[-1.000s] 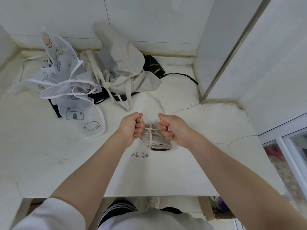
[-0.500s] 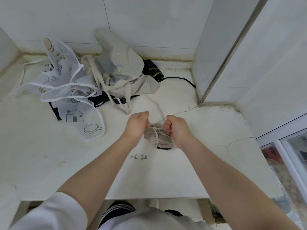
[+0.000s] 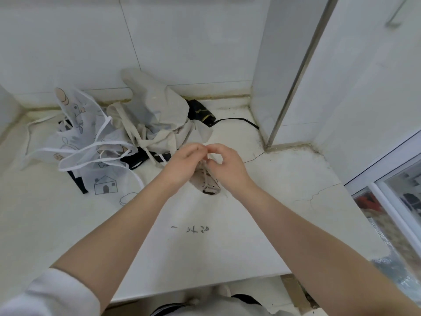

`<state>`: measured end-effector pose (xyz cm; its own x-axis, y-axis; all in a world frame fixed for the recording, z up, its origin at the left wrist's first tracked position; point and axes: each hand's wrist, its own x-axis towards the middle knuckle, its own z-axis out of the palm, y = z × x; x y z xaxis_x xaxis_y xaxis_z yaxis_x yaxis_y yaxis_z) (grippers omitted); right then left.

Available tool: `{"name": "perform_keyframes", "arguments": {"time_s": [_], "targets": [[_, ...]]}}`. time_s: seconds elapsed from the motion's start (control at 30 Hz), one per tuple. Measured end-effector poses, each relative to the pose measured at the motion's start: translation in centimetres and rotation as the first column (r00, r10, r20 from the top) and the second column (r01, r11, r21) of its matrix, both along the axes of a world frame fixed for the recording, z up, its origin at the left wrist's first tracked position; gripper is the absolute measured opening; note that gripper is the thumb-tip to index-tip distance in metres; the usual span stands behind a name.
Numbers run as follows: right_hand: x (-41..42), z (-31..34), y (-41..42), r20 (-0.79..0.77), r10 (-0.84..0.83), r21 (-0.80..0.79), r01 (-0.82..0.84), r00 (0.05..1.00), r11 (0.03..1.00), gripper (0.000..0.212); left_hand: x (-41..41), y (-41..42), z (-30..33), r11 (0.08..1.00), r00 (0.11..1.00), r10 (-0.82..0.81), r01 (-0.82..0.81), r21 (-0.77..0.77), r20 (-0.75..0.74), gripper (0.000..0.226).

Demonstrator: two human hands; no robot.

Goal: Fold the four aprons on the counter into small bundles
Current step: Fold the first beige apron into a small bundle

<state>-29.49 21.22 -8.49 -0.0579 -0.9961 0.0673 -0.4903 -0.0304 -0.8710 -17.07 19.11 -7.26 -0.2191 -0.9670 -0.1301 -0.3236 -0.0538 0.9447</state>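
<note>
A small beige apron bundle (image 3: 208, 184) lies on the white counter (image 3: 227, 236), wound with its own thin strap. My left hand (image 3: 183, 164) and my right hand (image 3: 225, 165) meet just above it, each pinching an end of that strap with curled fingers. Behind them a loose beige apron (image 3: 159, 117) is heaped against the back wall. A black apron (image 3: 201, 111) lies under it, one strap trailing right. At the left lies a sheer white apron (image 3: 91, 142) printed with a house and cartoon shapes.
Tiled walls close the counter at the back and at a right-hand corner (image 3: 268, 137). Cracks run across the counter's right part (image 3: 319, 192). A window frame (image 3: 387, 197) stands at the far right. Dark marks (image 3: 193, 229) are written near the front edge.
Both hands have moved away from me and come together over the bundle, fingertips almost touching. Earlier they pulled the strap ends apart at either side of the bundle.
</note>
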Motion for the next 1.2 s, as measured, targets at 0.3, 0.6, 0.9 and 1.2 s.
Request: {"name": "perform_keyframes", "arguments": {"time_s": [0.3, 0.6, 0.9, 1.2], "targets": [[0.6, 1.8, 1.1, 0.599, -0.145, 0.182, 0.043, 0.787, 0.982, 0.010, 1.8, -0.2, 1.8, 0.953, 0.961, -0.274, 0.276, -0.125, 0.029, 0.015], [-2.2, 4.7, 2.2, 0.795, -0.111, 0.189, -0.071, 0.597, 0.979, 0.009, 2.7, -1.6, 2.3, 0.715, 0.705, -0.648, 0.694, -0.088, 0.290, 0.075], [-7.0, 7.5, 2.6, 0.888, -0.199, 0.199, 0.044, 0.415, 0.979, 0.009, -4.0, -0.9, 3.3, 0.617, 0.761, -0.531, 0.649, -0.444, 0.373, 0.061], [-16.9, 12.4, 1.5, 0.774, -0.133, 0.024, 0.181, 0.619, 0.983, 0.015, -13.4, -2.5, 9.1, 0.639, 0.802, -0.451, 0.597, -0.484, 0.393, 0.043]]}}
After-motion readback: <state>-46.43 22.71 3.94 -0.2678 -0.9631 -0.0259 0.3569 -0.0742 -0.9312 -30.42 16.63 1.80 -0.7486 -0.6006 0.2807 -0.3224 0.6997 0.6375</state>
